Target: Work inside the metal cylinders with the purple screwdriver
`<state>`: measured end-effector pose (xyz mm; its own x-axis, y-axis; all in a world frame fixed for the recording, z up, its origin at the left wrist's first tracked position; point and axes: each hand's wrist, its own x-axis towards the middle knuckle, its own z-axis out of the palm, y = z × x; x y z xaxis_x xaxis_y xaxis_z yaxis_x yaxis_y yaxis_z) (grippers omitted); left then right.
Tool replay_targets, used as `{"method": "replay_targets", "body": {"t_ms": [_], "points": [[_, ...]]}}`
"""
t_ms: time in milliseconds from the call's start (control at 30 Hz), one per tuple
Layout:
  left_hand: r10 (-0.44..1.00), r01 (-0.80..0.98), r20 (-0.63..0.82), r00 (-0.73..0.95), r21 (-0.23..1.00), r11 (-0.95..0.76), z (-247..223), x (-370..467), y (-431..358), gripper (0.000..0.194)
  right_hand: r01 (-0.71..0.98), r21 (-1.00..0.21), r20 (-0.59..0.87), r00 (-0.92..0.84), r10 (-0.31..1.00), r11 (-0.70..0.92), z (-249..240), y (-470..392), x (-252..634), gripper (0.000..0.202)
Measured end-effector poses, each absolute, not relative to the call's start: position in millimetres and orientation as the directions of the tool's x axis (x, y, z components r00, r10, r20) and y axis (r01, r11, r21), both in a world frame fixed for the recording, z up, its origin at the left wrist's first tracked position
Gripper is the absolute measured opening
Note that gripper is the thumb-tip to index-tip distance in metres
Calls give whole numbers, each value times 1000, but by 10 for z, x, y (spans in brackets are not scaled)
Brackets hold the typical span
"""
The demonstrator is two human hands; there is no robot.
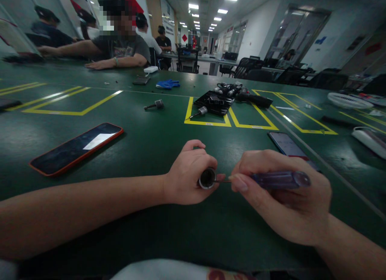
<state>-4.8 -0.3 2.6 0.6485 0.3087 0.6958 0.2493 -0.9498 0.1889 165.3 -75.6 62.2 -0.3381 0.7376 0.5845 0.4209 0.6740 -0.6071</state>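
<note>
My left hand (pixel 189 173) is closed around a short dark cylinder with a metal rim (pixel 207 178), its round hollow end facing me. In my right hand (pixel 283 199) is a screwdriver (pixel 276 179) with a translucent purple handle, held between thumb and fingers. Its thin shaft points left and reaches the side of the cylinder's rim; the tip's exact contact is hidden. Beyond my hands, a small metal part with a shaft (pixel 155 104) lies on the green table (pixel 141 147). A similar part (pixel 199 112) rests by the black bag.
An orange-cased phone (pixel 76 148) lies left, another phone (pixel 291 146) behind my right hand. Yellow tape outlines mark the table. A black plastic bag (pixel 212 103) with dark tools, a blue glove (pixel 168 84) and a white object (pixel 369 139) lie farther off. A person (pixel 123 46) sits across.
</note>
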Motion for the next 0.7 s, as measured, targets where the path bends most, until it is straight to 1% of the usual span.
{"method": "replay_targets", "body": {"t_ms": [67, 167, 300, 400, 533, 600, 700], "points": [[302, 249, 709, 638, 181, -951, 19, -44, -1, 14, 408, -613, 581, -348, 736, 677, 624, -752, 1656, 8], [301, 249, 720, 625, 181, -951, 14, -40, 5, 13, 391, -625, 598, -316, 736, 676, 631, -744, 1666, 6], [315, 255, 707, 633, 194, -947, 17, -45, -2, 13, 416, -612, 595, -319, 738, 673, 633, -737, 1663, 6], [343, 280, 684, 644, 205, -938, 37, -38, -15, 14, 400, -634, 602, -281, 748, 661, 624, -734, 1669, 6], [502, 440, 564, 656, 255, -861, 113, -29, 65, 27, 270, -715, 650, -82, 756, 644, 602, -678, 1722, 9], [597, 540, 508, 621, 274, -796, 176, -55, 191, 33, 184, -776, 615, 8, 789, 603, 591, -614, 1759, 13], [707, 704, 504, 496, 243, -667, 281, -160, 470, 43, 67, -851, 525, 80, 847, 521, 592, -497, 1802, 13]]}}
